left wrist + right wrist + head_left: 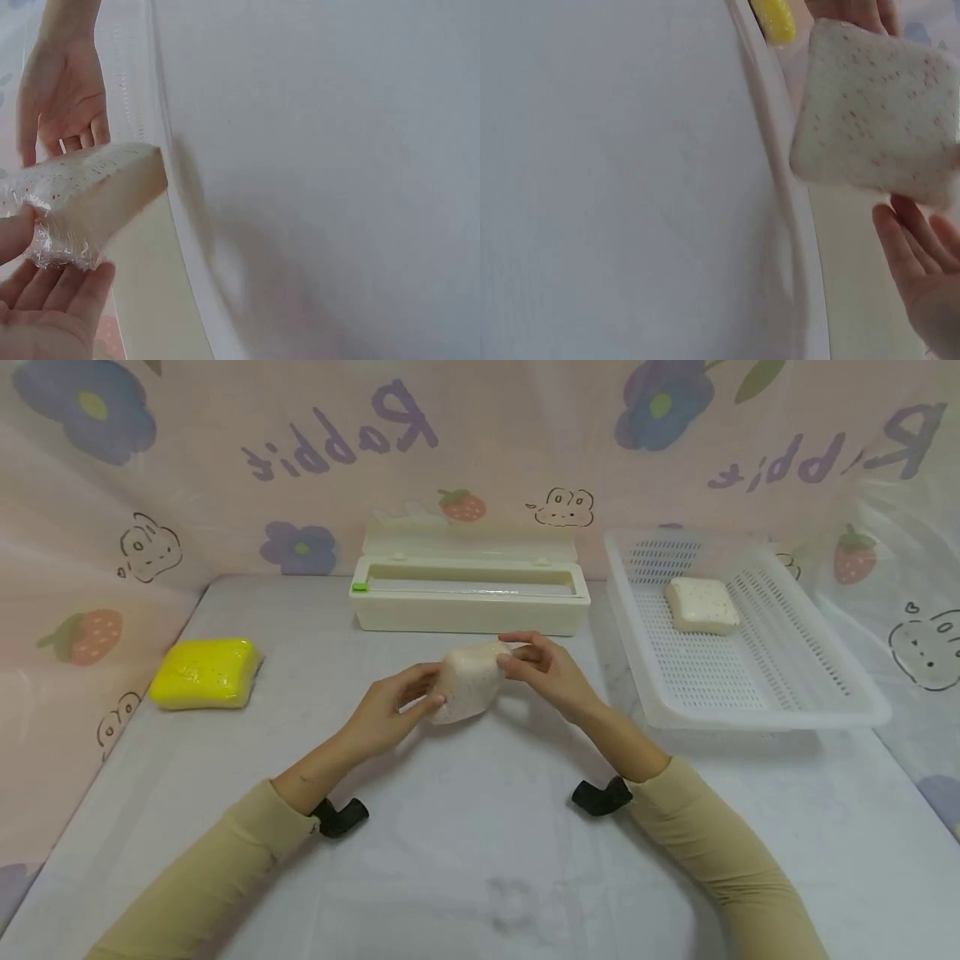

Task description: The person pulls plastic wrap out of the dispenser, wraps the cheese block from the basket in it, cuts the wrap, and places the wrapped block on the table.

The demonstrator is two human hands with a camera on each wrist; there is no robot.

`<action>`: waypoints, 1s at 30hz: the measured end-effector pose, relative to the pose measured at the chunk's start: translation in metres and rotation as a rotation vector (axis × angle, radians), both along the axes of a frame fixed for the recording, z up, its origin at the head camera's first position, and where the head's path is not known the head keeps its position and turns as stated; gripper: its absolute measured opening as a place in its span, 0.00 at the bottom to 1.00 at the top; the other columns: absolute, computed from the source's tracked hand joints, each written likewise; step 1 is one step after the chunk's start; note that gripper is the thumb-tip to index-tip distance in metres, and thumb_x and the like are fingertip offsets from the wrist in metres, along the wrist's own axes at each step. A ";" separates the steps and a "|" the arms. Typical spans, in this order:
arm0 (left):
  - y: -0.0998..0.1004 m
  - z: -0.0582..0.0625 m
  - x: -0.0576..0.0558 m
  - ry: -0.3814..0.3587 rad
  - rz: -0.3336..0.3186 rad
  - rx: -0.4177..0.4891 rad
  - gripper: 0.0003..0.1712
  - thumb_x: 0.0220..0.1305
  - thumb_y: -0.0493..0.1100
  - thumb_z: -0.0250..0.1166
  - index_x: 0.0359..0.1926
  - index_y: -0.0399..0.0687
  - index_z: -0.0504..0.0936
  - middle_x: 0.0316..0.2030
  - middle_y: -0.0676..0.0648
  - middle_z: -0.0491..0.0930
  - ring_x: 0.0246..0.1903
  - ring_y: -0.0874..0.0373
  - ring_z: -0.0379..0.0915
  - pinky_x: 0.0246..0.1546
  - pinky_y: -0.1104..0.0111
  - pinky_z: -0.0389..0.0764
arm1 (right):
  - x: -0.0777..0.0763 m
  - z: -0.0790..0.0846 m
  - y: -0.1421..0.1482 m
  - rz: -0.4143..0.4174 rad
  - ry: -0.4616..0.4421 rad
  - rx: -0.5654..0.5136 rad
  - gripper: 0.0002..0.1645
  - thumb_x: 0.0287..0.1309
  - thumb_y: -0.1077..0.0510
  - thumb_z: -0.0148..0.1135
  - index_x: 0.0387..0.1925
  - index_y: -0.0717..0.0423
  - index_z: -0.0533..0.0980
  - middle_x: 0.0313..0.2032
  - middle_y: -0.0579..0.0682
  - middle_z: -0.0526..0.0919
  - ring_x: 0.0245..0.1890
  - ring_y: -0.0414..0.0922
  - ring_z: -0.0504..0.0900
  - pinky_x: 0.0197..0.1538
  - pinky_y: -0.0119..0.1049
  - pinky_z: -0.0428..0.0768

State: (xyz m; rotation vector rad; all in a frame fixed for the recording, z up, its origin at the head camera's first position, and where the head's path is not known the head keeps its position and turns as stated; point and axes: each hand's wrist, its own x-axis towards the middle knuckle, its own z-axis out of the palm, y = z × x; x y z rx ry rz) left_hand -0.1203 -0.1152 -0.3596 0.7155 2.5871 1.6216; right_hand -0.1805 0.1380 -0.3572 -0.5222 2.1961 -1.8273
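A white, red-specked block in clear wrap is held between the two hands over the table. My left hand grips its left end, thumb on the upper face and fingers below, as the left wrist view shows. Crinkled film bunches at that end. At the opposite end, my right hand pinches the corner between thumb and fingers. The right wrist view shows the broad speckled face of the block, with right-hand fingertips at its lower edge.
Behind the hands stands a white wrap dispenser, lid raised, a film roll inside. A yellow wrapped block lies at the left. To the right, a white perforated basket holds another speckled white block. A printed curtain hangs behind.
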 end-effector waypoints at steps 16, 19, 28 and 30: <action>-0.006 0.001 0.001 -0.218 0.132 0.222 0.34 0.72 0.34 0.49 0.74 0.43 0.48 0.69 0.35 0.59 0.63 0.41 0.66 0.60 0.61 0.73 | 0.018 0.007 -0.021 0.068 0.042 -0.039 0.51 0.47 0.72 0.69 0.71 0.51 0.57 0.58 0.60 0.69 0.58 0.54 0.73 0.57 0.41 0.79; -0.008 0.000 0.003 -0.191 0.207 0.209 0.34 0.72 0.34 0.49 0.75 0.49 0.51 0.69 0.37 0.61 0.62 0.43 0.69 0.58 0.58 0.75 | 0.018 0.005 -0.023 0.121 0.038 -0.012 0.55 0.46 0.73 0.70 0.73 0.51 0.54 0.60 0.59 0.66 0.60 0.54 0.71 0.60 0.41 0.77; -0.015 0.002 0.009 -0.216 0.370 0.141 0.26 0.74 0.39 0.47 0.70 0.47 0.62 0.69 0.45 0.63 0.62 0.47 0.69 0.57 0.57 0.76 | 0.018 -0.001 -0.039 0.181 0.045 0.048 0.58 0.46 0.72 0.70 0.74 0.55 0.49 0.60 0.60 0.65 0.60 0.55 0.72 0.59 0.39 0.77; -0.017 0.003 0.010 -0.236 0.376 0.139 0.26 0.74 0.42 0.47 0.71 0.47 0.61 0.70 0.46 0.62 0.64 0.47 0.67 0.59 0.55 0.74 | 0.018 -0.001 -0.043 0.177 0.049 0.054 0.57 0.46 0.72 0.71 0.74 0.55 0.50 0.60 0.60 0.66 0.59 0.55 0.73 0.59 0.39 0.77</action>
